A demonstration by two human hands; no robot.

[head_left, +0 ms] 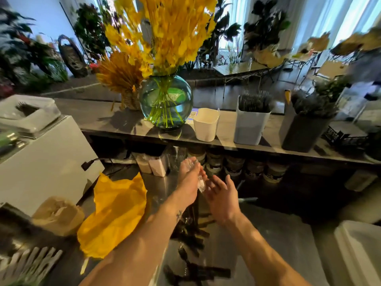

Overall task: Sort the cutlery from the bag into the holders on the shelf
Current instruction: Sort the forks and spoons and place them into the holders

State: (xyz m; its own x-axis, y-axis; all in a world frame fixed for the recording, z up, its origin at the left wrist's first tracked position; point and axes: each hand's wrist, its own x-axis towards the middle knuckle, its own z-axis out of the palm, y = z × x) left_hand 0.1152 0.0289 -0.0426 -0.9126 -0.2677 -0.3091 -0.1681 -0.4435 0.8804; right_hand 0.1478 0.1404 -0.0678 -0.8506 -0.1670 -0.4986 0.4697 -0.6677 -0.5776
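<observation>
Glass vase (166, 102) of yellow flowers (165, 27) (stems in water), white cabinet (41, 162), jars (233, 165) below

No readable text, label or number shows.

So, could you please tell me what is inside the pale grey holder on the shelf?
Dark cutlery fills the pale grey holder; its walls hide the lower parts.

Left hand (188, 182) around clear wrapper (200, 185), right hand (222, 200) just beside
</observation>
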